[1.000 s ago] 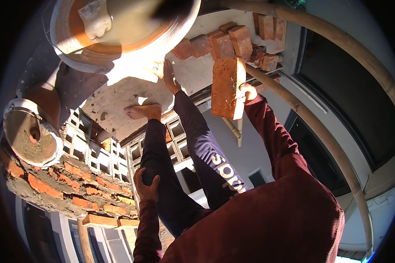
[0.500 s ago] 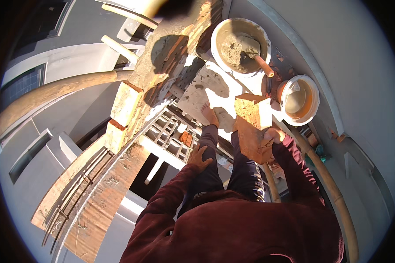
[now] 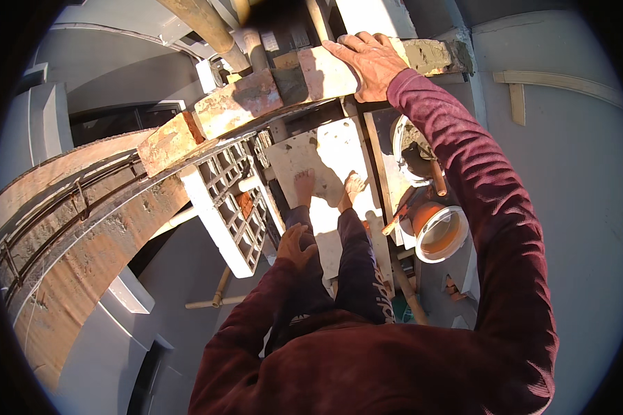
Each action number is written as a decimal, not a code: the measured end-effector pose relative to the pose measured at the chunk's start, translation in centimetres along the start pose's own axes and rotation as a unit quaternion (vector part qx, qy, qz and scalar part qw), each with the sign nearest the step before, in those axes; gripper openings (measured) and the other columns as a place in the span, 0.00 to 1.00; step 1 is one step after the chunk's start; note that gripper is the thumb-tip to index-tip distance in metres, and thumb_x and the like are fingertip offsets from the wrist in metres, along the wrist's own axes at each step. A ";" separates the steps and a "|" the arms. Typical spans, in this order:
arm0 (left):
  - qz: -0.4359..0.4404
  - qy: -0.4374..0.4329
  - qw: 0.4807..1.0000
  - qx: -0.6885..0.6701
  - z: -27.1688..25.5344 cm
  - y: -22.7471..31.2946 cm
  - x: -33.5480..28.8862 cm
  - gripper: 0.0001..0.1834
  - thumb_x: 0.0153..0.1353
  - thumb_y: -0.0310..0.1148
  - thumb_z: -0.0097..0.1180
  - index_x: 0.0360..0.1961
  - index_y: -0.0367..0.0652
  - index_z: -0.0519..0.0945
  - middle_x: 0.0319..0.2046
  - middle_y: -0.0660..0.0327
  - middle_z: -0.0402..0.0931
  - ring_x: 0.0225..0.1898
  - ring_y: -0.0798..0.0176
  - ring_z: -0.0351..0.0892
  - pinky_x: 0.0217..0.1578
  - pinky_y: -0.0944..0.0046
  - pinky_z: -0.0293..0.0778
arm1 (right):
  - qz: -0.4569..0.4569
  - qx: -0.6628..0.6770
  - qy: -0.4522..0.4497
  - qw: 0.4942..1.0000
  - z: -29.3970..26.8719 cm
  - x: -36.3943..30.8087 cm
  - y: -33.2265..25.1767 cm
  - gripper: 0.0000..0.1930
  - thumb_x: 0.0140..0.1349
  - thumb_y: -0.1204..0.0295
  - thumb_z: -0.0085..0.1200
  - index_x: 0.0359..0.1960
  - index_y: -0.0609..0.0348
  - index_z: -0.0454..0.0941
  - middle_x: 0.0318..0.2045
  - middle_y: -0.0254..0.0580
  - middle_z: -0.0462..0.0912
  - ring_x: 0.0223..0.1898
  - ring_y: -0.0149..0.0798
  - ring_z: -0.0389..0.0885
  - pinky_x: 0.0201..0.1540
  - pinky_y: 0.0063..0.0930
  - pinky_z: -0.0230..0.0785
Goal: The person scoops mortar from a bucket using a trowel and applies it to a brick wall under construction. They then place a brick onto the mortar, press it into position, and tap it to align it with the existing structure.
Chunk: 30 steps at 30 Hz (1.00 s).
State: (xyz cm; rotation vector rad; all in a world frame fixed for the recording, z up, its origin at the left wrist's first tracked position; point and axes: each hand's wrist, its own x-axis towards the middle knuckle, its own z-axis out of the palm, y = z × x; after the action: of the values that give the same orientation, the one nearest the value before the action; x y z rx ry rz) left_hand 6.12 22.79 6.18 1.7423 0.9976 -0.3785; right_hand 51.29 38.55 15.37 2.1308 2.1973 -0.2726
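My right hand [image 3: 370, 66] is stretched far forward and gripped over a reddish brick [image 3: 325, 75] on top of a curved brick course. Its fingers bend over the brick's far edge. Left of it, another mortar-smeared brick [image 3: 235, 104] lies in the same course, and an end brick [image 3: 169, 144] sits beyond that. My left hand [image 3: 297, 245] lies on my left thigh, fingers somewhat spread, holding nothing. Wet mortar [image 3: 436, 54] covers the course to the right of my right hand.
My bare feet stand on a pale board [image 3: 336, 149]. To its right are a mortar bucket [image 3: 396, 145], a wooden-handled trowel [image 3: 438, 178] and a smaller bucket [image 3: 441, 235] of liquid. A white lattice block [image 3: 218, 225] stands left; bamboo poles [image 3: 201, 24] cross beyond the wall.
My right hand has carried the brick from above my right leg forward onto the wall top. The view has turned, and my left hand stays on my thigh.
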 end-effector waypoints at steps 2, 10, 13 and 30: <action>0.081 0.137 0.987 0.005 -4.0 3.2 3.2 0.39 0.47 0.37 0.72 0.61 0.42 0.71 0.62 0.48 0.67 0.65 0.44 0.64 0.65 0.49 0.63 | -0.021 -0.014 -0.016 1.000 0.7 2.1 -0.3 0.58 0.35 0.66 0.75 0.73 0.42 0.55 0.65 0.39 0.68 0.65 0.45 0.65 0.65 0.50 0.56; 0.288 0.347 0.871 0.196 -21.5 13.1 17.4 0.62 0.32 0.42 0.80 0.70 0.42 0.57 0.64 0.49 0.65 0.68 0.43 0.58 0.68 0.46 0.57 | -0.037 -0.036 -0.031 0.998 3.9 3.8 -0.4 0.61 0.32 0.62 0.74 0.74 0.37 0.53 0.64 0.46 0.66 0.64 0.52 0.66 0.68 0.50 0.55; 0.247 0.306 0.881 0.264 -23.1 14.0 20.2 0.69 0.27 0.50 0.82 0.71 0.42 0.55 0.66 0.49 0.63 0.71 0.46 0.55 0.71 0.46 0.52 | -0.013 -0.027 -0.027 0.999 4.3 4.3 -1.1 0.60 0.33 0.61 0.78 0.73 0.40 0.56 0.64 0.39 0.68 0.63 0.45 0.66 0.65 0.47 0.57; 0.284 0.287 0.865 0.297 -21.3 14.3 27.0 0.58 0.35 0.58 0.76 0.67 0.48 0.65 0.57 0.54 0.74 0.61 0.51 0.71 0.72 0.44 0.47 | 0.250 0.285 0.212 0.901 6.4 -11.1 6.6 0.29 0.59 0.62 0.60 0.61 0.60 0.71 0.54 0.50 0.78 0.58 0.50 0.76 0.62 0.39 0.67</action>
State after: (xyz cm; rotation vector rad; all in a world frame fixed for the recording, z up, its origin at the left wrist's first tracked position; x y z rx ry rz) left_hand 29.07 52.13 5.83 2.7072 0.7333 0.2747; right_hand 57.83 26.71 10.47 3.2560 1.7744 -0.5017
